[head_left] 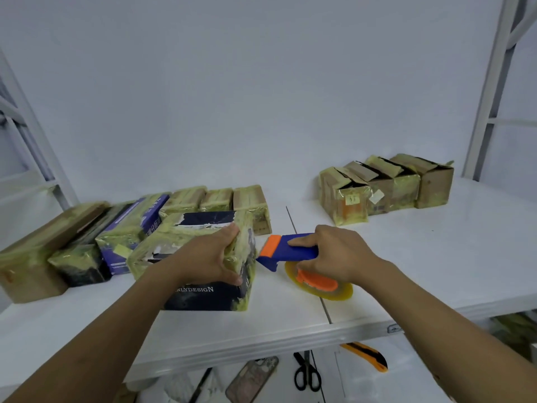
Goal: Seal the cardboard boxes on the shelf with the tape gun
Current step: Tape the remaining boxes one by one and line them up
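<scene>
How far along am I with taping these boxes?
Left row of boxes already looks taped over. Left hand grips the dark box, right hand holds the tape gun beside it. The four boxes at back right show gaping flaps, likely left to do.

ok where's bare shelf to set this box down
Bare shelf lies right of the tape gun, in front of the open boxes at back right. A smaller strip runs along the front edge left of the held box. Taped boxes crowd the back left.
</scene>
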